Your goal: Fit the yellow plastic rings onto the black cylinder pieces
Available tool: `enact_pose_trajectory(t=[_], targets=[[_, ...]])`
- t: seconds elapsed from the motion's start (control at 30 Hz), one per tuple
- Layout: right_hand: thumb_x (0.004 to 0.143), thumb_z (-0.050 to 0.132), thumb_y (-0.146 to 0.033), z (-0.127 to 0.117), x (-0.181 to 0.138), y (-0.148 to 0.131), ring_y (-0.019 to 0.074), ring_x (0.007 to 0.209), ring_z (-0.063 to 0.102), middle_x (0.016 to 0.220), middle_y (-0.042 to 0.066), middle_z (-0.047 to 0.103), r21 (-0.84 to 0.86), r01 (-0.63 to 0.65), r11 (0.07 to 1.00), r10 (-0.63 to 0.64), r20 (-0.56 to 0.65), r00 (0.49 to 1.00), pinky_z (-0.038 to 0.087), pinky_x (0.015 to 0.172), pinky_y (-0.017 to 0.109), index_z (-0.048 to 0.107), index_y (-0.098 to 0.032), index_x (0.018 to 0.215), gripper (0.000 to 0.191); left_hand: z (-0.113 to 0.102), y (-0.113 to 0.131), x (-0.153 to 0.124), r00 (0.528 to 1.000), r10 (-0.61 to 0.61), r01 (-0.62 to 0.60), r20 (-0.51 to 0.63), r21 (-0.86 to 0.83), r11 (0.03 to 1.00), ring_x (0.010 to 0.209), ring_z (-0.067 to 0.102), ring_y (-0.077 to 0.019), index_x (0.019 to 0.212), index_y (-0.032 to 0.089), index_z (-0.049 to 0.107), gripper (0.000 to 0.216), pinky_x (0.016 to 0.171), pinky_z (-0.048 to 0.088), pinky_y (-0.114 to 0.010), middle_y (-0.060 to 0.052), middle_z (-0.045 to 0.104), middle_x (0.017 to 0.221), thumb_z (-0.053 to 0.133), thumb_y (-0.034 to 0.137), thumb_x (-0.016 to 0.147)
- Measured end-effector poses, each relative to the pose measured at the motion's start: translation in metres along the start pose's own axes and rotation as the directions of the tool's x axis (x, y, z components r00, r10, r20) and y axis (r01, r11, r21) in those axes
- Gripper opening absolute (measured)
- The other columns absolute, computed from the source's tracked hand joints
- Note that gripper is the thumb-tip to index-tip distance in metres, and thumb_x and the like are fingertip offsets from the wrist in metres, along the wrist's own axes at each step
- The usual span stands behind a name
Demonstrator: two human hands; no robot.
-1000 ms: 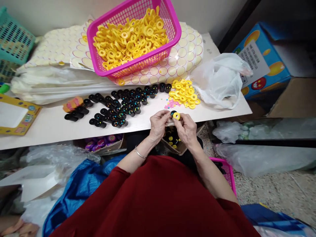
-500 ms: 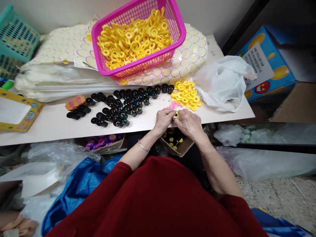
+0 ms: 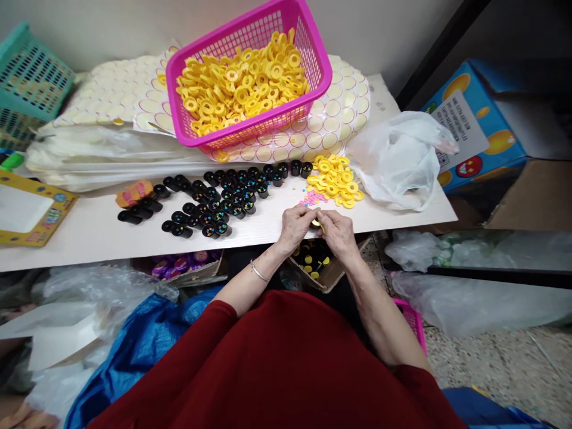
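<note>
My left hand (image 3: 295, 227) and my right hand (image 3: 337, 232) meet at the table's front edge. Between their closed fingertips is a small black cup with a yellow ring cap (image 3: 315, 224), mostly hidden by the fingers. Just beyond the hands lie pink beads (image 3: 314, 197) and a pile of yellow ring caps (image 3: 335, 180). To the left, several black cups (image 3: 222, 215) stand or lie in rows, many with coloured beads inside. Below the hands, a cardboard box (image 3: 328, 285) holds black pieces with yellow tops.
A pink basket (image 3: 196, 141) full of yellow ring caps stands at the back on sticker sheets (image 3: 344, 113). A white plastic bag (image 3: 397, 161) lies at right, beside a blue carton (image 3: 487, 131). A teal basket (image 3: 33, 71) and a yellow box (image 3: 58, 214) are at left.
My right hand has turned a little and drawn closer round the capped cup. The camera view has tilted slightly, and a pink basket edge now shows beside my right arm.
</note>
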State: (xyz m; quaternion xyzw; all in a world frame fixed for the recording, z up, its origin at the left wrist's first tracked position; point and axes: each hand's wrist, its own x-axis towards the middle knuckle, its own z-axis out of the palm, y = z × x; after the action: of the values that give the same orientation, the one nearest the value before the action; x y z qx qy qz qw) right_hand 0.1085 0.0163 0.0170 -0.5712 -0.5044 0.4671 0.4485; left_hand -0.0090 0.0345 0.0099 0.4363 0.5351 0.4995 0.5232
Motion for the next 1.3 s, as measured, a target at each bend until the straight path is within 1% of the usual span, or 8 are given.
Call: enact_pose_trajectory(t=[0.23,0.33,0.43,0.63,0.9,1.07,1.23,1.3], targets=[[0.061,0.072,-0.045,0.017,0.005,0.008,0.0089,0.035,0.048,0.052,-0.004,0.055,0.388,-0.212,0.897,0.272,-0.108,0.956,0.033,0.031,0.021,0.06,-0.018,0.069,0.031,0.01,-0.002,0.004,0.995,-0.098,0.097,-0.022,-0.037,0.995,0.044,0.037,-0.0045,0.053,0.013,0.057,0.036,0.044,0.028,-0.02,0.005,0.045,0.046,0.073,0.043,0.064],[0.06,0.073,-0.044,0.018,0.004,0.005,0.0076,0.033,0.047,0.049,-0.006,0.053,0.42,-0.212,0.882,0.291,-0.132,0.948,0.035,0.031,0.02,0.059,-0.017,0.068,0.031,0.01,-0.003,0.004,0.999,-0.043,0.043,-0.017,-0.026,0.999,0.048,0.041,-0.0056,0.056,0.014,0.058,0.034,0.046,0.031,-0.02,0.004,0.048,0.053,0.071,0.043,0.067],[0.059,0.073,-0.041,0.018,0.003,0.001,0.0064,0.034,0.047,0.051,-0.006,0.055,0.446,-0.232,0.864,0.314,-0.119,0.942,0.035,0.03,0.018,0.058,-0.017,0.068,0.03,0.001,-0.004,0.001,0.992,0.059,-0.055,0.113,-0.036,0.998,0.061,0.05,-0.0078,0.07,0.014,0.067,0.031,0.055,0.039,-0.021,0.0,0.057,0.069,0.066,0.045,0.074],[0.055,0.078,-0.047,0.014,0.006,0.0,0.0059,0.036,0.045,0.052,-0.005,0.056,0.44,-0.249,0.863,0.303,-0.055,0.952,0.035,0.03,0.018,0.059,-0.016,0.065,0.037,-0.024,-0.006,0.007,0.886,0.105,-0.106,0.452,-0.024,0.994,0.063,0.046,-0.0061,0.098,0.015,0.069,0.05,0.06,0.04,-0.021,0.0,0.057,0.082,0.079,0.043,0.058],[0.066,0.07,-0.062,-0.018,-0.018,0.01,0.0108,0.062,0.062,0.077,0.003,0.068,0.558,-0.198,0.806,0.164,0.112,0.98,0.052,0.051,0.021,0.068,-0.018,0.085,0.048,-0.018,-0.002,-0.003,0.869,0.301,-0.365,0.393,0.1,0.926,0.068,0.047,-0.0101,0.082,0.014,0.066,0.039,0.061,0.039,-0.024,0.0,0.054,0.074,0.075,0.049,0.065],[0.059,0.081,-0.048,-0.035,-0.042,0.021,0.0194,0.096,0.063,0.112,0.003,0.067,0.623,-0.207,0.754,0.031,0.28,0.959,0.056,0.08,0.039,0.069,-0.027,0.101,0.049,-0.015,0.007,-0.019,0.722,0.502,-0.629,0.476,0.149,0.763,0.076,0.053,-0.0134,0.089,0.015,0.064,0.033,0.068,0.044,-0.026,-0.004,0.059,0.081,0.064,0.047,0.079],[0.054,0.086,-0.034,-0.041,-0.048,0.014,0.0179,0.089,0.065,0.1,0.002,0.071,0.599,-0.222,0.77,0.045,0.296,0.954,0.054,0.081,0.037,0.07,-0.025,0.099,0.049,-0.008,0.01,-0.031,0.464,0.598,-0.88,0.653,0.26,0.398,0.084,0.058,-0.0166,0.098,0.015,0.061,0.025,0.074,0.048,-0.03,-0.011,0.064,0.096,0.044,0.033,0.091],[0.051,0.087,-0.027,-0.043,-0.049,0.009,0.0175,0.09,0.064,0.096,0.002,0.072,0.559,-0.186,0.808,0.051,0.248,0.967,0.052,0.085,0.034,0.072,-0.023,0.096,0.047,-0.004,0.009,-0.037,0.398,0.61,-0.917,0.685,0.282,0.282,0.083,0.059,-0.0165,0.097,0.014,0.06,0.024,0.073,0.049,-0.031,-0.013,0.065,0.101,0.041,0.028,0.092]])
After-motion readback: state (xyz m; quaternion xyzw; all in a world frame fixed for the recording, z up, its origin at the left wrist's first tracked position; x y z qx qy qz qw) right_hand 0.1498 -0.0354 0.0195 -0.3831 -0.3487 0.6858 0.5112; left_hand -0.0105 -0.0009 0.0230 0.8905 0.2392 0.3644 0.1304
